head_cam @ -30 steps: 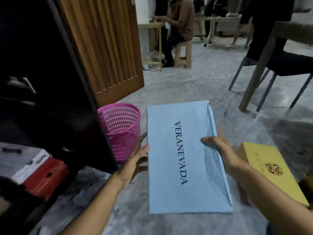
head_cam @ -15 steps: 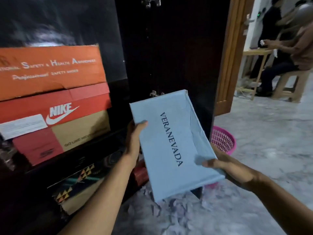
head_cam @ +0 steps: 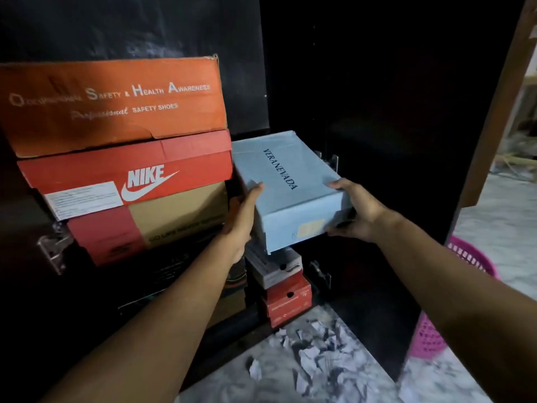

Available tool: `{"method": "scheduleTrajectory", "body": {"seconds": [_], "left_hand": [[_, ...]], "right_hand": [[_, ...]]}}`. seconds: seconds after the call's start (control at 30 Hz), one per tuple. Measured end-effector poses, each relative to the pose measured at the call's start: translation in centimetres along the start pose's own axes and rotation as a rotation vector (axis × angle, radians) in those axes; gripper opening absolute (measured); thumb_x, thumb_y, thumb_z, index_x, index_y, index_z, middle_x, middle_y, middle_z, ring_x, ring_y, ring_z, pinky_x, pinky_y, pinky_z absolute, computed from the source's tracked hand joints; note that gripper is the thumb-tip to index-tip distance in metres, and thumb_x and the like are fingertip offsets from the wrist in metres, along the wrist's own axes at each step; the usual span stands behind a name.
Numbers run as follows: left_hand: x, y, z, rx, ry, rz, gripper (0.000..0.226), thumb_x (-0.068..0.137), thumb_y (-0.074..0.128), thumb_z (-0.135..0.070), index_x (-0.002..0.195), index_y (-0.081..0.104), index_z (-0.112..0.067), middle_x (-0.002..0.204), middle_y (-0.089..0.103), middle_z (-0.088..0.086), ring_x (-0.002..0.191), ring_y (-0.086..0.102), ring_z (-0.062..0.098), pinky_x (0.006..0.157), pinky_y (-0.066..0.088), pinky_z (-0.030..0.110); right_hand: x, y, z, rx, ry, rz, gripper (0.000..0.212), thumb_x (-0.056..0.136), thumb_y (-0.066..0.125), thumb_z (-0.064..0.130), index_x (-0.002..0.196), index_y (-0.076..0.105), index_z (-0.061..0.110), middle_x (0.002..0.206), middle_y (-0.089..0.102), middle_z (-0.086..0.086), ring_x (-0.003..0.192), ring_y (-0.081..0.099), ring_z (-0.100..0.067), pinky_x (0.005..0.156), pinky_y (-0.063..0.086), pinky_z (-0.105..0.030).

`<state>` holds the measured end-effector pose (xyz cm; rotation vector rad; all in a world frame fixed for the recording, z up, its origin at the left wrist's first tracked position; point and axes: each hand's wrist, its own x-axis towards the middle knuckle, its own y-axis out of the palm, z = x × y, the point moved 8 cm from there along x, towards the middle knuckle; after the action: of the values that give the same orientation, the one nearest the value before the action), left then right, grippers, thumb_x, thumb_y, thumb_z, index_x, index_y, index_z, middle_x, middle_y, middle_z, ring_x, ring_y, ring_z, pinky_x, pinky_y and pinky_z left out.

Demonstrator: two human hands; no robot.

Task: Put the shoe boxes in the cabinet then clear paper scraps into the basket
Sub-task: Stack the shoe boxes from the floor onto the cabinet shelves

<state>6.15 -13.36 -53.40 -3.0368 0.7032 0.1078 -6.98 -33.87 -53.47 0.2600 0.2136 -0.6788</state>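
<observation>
Here the pale blue cardboard shoe box printed VERANEVADA (head_cam: 286,193) hangs at the mouth of the dark cabinet (head_cam: 377,112), its far end already inside on the right and its near end sticking out over the floor. The left hand (head_cam: 242,219) cups its left wall, thumb over the lid edge, and the right hand (head_cam: 359,212) clasps the near right corner, fingers curled under the base; a grip from both sides likely keeps the lid seated and the box level for sliding in. Just to its left stand a worn orange safety-shoes box (head_cam: 116,103) on a red Nike box (head_cam: 130,193), so the gap beside them seems the intended slot. Below sit smaller grey and red boxes (head_cam: 283,286). White paper scraps (head_cam: 313,353) litter the marbled floor, and the pink plastic basket (head_cam: 453,301) waits at the right, behind the cabinet's open door.
</observation>
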Motion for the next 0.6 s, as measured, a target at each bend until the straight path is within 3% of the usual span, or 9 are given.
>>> {"method": "scheduleTrajectory", "body": {"seconds": [0.07, 0.13, 0.27, 0.37, 0.43, 0.5, 0.53, 0.6], "left_hand": [[0.6, -1.1, 0.0, 0.077, -0.007, -0.069, 0.112, 0.059, 0.054, -0.092, 0.153, 0.039, -0.034, 0.157, 0.044, -0.001, 0.137, 0.047, 0.026, 0.109, 0.041, 0.050], [1.6, -1.6, 0.1, 0.098, -0.023, -0.106, 0.119, 0.051, 0.051, -0.096, 0.152, 0.040, -0.033, 0.155, 0.046, 0.002, 0.135, 0.051, 0.029, 0.104, 0.049, 0.047], [2.9, -1.0, 0.2, 0.108, -0.007, -0.109, 0.073, 0.081, 0.060, -0.075, 0.134, 0.055, -0.025, 0.128, 0.063, 0.001, 0.115, 0.063, 0.023, 0.081, 0.053, 0.035], [4.5, -0.4, 0.5, 0.185, 0.060, -0.174, 0.055, 0.087, 0.068, -0.053, 0.130, 0.056, -0.019, 0.119, 0.065, 0.000, 0.101, 0.063, 0.018, 0.089, 0.055, 0.033], [5.3, -0.2, 0.4, 0.206, 0.099, -0.241, 0.038, 0.097, 0.064, -0.032, 0.130, 0.057, -0.013, 0.099, 0.063, 0.000, 0.078, 0.058, 0.013, 0.069, 0.052, 0.019], [5.8, -0.3, 0.3, 0.203, 0.113, -0.303, 0.032, 0.102, 0.058, -0.021, 0.131, 0.061, -0.009, 0.090, 0.062, -0.002, 0.068, 0.054, 0.010, 0.053, 0.046, 0.016], [6.0, -0.5, 0.3, 0.199, 0.115, -0.333, 0.032, 0.102, 0.057, -0.019, 0.132, 0.062, -0.007, 0.096, 0.066, 0.001, 0.074, 0.059, 0.014, 0.058, 0.048, 0.018], [6.5, -1.1, 0.4, 0.204, 0.123, -0.404, 0.032, 0.101, 0.060, -0.018, 0.128, 0.067, -0.004, 0.114, 0.072, 0.009, 0.098, 0.069, 0.025, 0.083, 0.055, 0.026]], "right_hand": [[2.4, 1.3, 0.9, -0.034, 0.042, -0.007, 0.035, 0.082, 0.072, 0.048, 0.103, 0.062, 0.021, 0.111, 0.062, -0.014, 0.104, 0.064, -0.036, 0.086, 0.061, -0.054], [4.4, 2.5, 1.2, -0.079, 0.079, -0.013, 0.038, 0.084, 0.068, 0.052, 0.106, 0.061, 0.021, 0.108, 0.064, -0.013, 0.101, 0.066, -0.036, 0.085, 0.062, -0.052], [6.9, 3.7, 1.6, -0.118, 0.084, -0.063, 0.042, 0.091, 0.060, 0.058, 0.113, 0.057, 0.022, 0.102, 0.061, -0.010, 0.088, 0.063, -0.031, 0.072, 0.060, -0.044], [8.3, 4.6, 2.3, -0.120, 0.031, -0.066, 0.048, 0.095, 0.057, 0.058, 0.127, 0.054, 0.022, 0.112, 0.060, -0.008, 0.086, 0.061, -0.028, 0.064, 0.057, -0.042], [9.2, 5.2, 2.4, -0.167, -0.007, -0.080, 0.054, 0.097, 0.054, 0.062, 0.129, 0.052, 0.018, 0.111, 0.059, -0.007, 0.085, 0.062, -0.027, 0.071, 0.058, -0.044], [10.0, 5.7, 2.6, -0.244, -0.042, -0.098, 0.068, 0.096, 0.051, 0.069, 0.135, 0.050, 0.013, 0.116, 0.061, -0.009, 0.096, 0.065, -0.031, 0.086, 0.060, -0.048], [10.5, 5.8, 2.8, -0.288, -0.052, -0.118, 0.075, 0.094, 0.050, 0.072, 0.139, 0.048, 0.011, 0.123, 0.061, -0.012, 0.104, 0.066, -0.035, 0.091, 0.059, -0.050], [10.7, 5.8, 3.2, -0.331, -0.069, -0.129, 0.078, 0.095, 0.049, 0.072, 0.144, 0.044, 0.011, 0.130, 0.057, -0.015, 0.113, 0.064, -0.039, 0.094, 0.059, -0.052]]}}
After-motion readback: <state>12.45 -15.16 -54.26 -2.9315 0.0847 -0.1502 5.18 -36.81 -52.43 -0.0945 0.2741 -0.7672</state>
